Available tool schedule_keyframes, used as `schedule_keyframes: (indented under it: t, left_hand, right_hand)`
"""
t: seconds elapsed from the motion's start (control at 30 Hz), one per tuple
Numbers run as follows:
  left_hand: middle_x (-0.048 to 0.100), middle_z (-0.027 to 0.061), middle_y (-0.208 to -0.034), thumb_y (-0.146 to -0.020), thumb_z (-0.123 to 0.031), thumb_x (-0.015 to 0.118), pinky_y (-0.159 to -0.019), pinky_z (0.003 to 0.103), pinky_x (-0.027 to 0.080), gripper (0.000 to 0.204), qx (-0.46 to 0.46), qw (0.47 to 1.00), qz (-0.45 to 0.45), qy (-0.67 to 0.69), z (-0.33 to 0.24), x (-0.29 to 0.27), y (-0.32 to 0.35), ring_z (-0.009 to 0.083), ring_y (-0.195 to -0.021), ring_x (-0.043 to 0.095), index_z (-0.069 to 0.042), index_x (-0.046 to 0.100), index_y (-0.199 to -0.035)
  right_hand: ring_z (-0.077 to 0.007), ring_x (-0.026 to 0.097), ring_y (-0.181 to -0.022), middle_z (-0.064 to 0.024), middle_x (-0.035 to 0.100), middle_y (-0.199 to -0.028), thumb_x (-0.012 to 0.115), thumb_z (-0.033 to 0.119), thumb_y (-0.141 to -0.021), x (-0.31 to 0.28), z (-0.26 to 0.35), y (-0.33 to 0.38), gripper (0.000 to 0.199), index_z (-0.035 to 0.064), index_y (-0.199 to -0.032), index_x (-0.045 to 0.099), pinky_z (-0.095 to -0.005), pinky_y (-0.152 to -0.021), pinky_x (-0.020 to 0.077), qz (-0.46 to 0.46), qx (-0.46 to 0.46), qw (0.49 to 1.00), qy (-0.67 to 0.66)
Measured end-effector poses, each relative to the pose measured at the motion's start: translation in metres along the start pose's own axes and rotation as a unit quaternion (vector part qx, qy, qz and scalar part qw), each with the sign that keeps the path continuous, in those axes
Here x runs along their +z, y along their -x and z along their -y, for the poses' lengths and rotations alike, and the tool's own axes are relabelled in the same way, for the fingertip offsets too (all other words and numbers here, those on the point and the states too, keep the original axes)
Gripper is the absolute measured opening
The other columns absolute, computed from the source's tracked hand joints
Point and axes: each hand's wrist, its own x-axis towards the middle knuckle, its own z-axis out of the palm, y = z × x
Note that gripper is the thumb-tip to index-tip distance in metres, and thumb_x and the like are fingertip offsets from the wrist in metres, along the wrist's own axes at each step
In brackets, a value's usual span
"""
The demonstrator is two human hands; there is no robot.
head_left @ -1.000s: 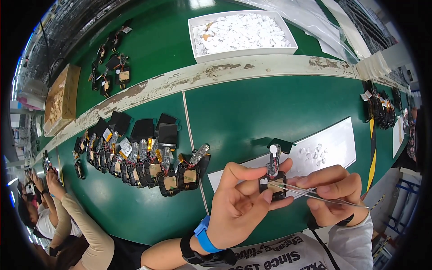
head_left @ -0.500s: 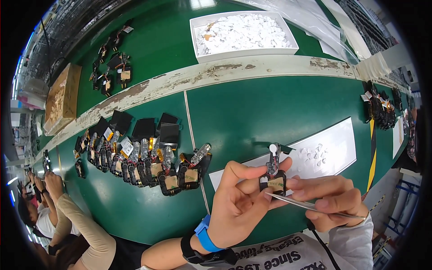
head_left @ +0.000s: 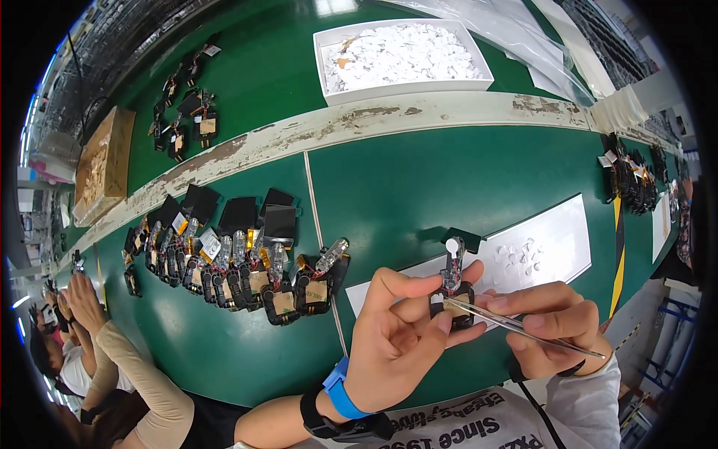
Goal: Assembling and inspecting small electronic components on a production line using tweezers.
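My left hand (head_left: 400,325), with a blue band at its wrist, is closed around a small black electronic assembly (head_left: 453,273). The assembly has a clear-covered circuit part with a white round pad on top, a dark flat screen-like piece behind, and a tan adhesive patch below. In my right hand (head_left: 557,325) is a pair of metal tweezers (head_left: 516,327), pinched between thumb and fingers. The tweezer tips lie over the tan patch; whether they grip its edge I cannot tell. Beyond my hands is a white sheet (head_left: 565,232) bearing several small white round pieces (head_left: 520,254).
Several similar assemblies (head_left: 239,273) lie in a row at left, and more (head_left: 632,179) at far right. Past a worn white ledge (head_left: 359,116) stand a white box (head_left: 404,93) of white scraps and a cardboard box (head_left: 105,161). A co-worker's arm (head_left: 146,370) is at left.
The tweezer tips have moved up from the patch's lower edge onto the patch, with my right hand shifting slightly. My left hand holds the assembly in nearly the same place.
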Motion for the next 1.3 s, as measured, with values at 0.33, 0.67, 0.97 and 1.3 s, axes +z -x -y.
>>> schedule_keyframes:
  t: [0.33,0.67,0.97,1.3]
  left_hand:
    - [0.047,0.0265,-0.127,-0.091,0.009,0.039,-0.094,0.05,0.047,0.028,0.004,1.0,-0.004,0.002,0.0,0.0,0.0,0.036,-0.126,0.04,-0.007,0.03,-0.112]
    - [0.039,0.029,-0.134,-0.091,0.01,0.036,-0.094,0.048,0.048,0.029,0.013,1.0,0.0,-0.022,0.002,0.0,-0.001,0.0408,-0.121,0.043,-0.007,0.029,-0.113]
    - [0.039,0.0296,-0.133,-0.091,0.01,0.035,-0.094,0.048,0.048,0.028,0.024,0.999,-0.003,-0.022,0.001,0.001,0.001,0.0433,-0.119,0.045,-0.007,0.029,-0.113]
    - [0.039,0.0289,-0.133,-0.091,0.011,0.035,-0.094,0.048,0.048,0.028,0.021,0.999,-0.005,-0.03,-0.001,0.0,0.001,0.0432,-0.12,0.043,-0.007,0.029,-0.112]
  right_hand:
    - [-0.0425,0.06,-0.099,-0.028,0.052,-0.106,0.056,-0.008,-0.082,-0.001,0.001,-0.002,0.032,0.0023,-0.104,0.037,-0.0498,-0.089,0.0503,0.011,0.008,1.0,0.005]
    - [-0.0431,0.058,-0.102,-0.0285,0.052,-0.107,0.054,-0.007,-0.083,0.0,-0.008,0.002,0.03,0.0014,-0.106,0.037,-0.0481,-0.091,0.0492,0.013,-0.028,0.999,-0.033]
    - [-0.0443,0.058,-0.101,-0.03,0.051,-0.105,0.053,-0.009,-0.082,-0.001,-0.006,-0.002,0.029,-0.0013,-0.103,0.035,-0.0482,-0.092,0.0492,0.022,-0.033,0.999,0.003]
    - [-0.0348,0.064,-0.095,-0.024,0.059,-0.107,0.067,-0.011,-0.073,0.01,-0.011,0.002,0.036,0.0,-0.103,0.051,-0.0359,-0.08,0.0558,-0.073,-0.022,0.997,-0.02]
